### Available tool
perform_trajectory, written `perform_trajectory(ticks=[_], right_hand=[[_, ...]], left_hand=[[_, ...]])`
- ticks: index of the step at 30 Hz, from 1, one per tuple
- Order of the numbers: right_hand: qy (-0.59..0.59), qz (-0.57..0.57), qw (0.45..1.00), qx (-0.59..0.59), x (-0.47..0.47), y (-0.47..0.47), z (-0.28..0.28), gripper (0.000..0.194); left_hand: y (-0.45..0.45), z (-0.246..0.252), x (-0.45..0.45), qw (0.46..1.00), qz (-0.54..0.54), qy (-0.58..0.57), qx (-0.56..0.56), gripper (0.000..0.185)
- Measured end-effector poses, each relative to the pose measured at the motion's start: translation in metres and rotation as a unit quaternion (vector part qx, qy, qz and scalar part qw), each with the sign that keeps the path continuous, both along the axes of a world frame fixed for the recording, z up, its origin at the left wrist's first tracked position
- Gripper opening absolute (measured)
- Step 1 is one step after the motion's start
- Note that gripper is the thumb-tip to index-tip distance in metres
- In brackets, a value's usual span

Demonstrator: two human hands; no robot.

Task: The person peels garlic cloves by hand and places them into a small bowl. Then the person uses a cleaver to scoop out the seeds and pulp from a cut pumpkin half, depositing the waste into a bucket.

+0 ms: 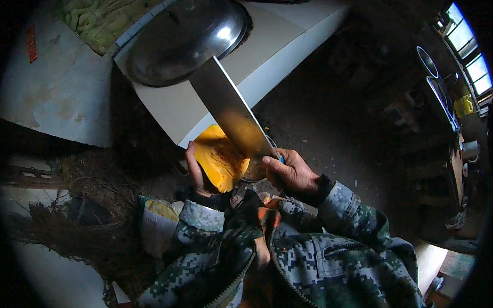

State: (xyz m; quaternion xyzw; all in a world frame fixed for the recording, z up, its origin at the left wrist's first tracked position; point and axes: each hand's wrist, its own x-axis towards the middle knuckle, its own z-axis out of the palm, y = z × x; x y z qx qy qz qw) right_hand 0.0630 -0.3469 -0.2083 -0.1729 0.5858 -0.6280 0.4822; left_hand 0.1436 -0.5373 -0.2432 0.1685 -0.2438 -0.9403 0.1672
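Observation:
My left hand (196,168) holds a piece of orange-yellow pumpkin (219,159) from its left side, with the hollowed inner face turned up. A cleaver (232,109) with a broad steel blade is gripped in my right hand (289,168), close to where the blade meets its blue-tinged handle. The blade points up and to the left and overlaps the upper right part of the pumpkin; whether it touches the flesh, I cannot tell. Beneath the pumpkin and my right hand, part of a round container (255,170) shows, mostly hidden.
Ahead stands a tiled stove (266,35) with a large domed metal lid (185,38) on it. Dry brushwood (90,224) lies at the left, beside a printed sack (157,226). A yellow jug (464,105) stands by the window at the far right.

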Motion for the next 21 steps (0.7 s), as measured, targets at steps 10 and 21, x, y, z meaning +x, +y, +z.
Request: perform_trajectory(ticks=[10,21], right_hand=[[-0.028,-0.038,0.999,0.000,0.017,-0.016,0.027,0.034],[0.382,-0.041,0.923,0.033,0.016,-0.018,0.021,0.045]], left_hand=[[-0.003,0.024,-0.006,0.997,0.045,0.025,-0.051,0.061],[-0.019,-0.013,0.003,0.998,0.057,-0.018,-0.010,0.068]])
